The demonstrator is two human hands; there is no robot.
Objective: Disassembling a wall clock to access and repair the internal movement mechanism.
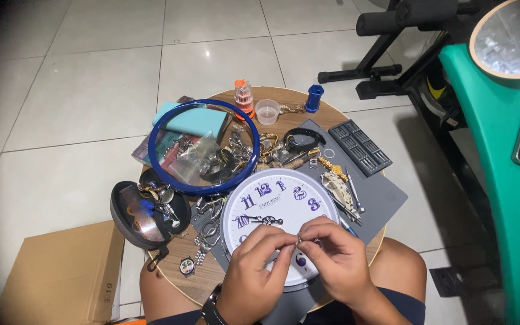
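We hold a tiny metal part (300,242) pinched between both hands, just above the near right of the white clock face (254,207). Our left hand (254,271) and right hand (335,259) meet at it, fingers (284,241) of each pressed together on the part, neither nearer than the other; its long axis is too small to tell. The clock lies flat on the round worktop (284,99). To the left, an open black case (145,213) holds small watch parts; far off, a clear cup (268,111) whose contents we cannot make out.
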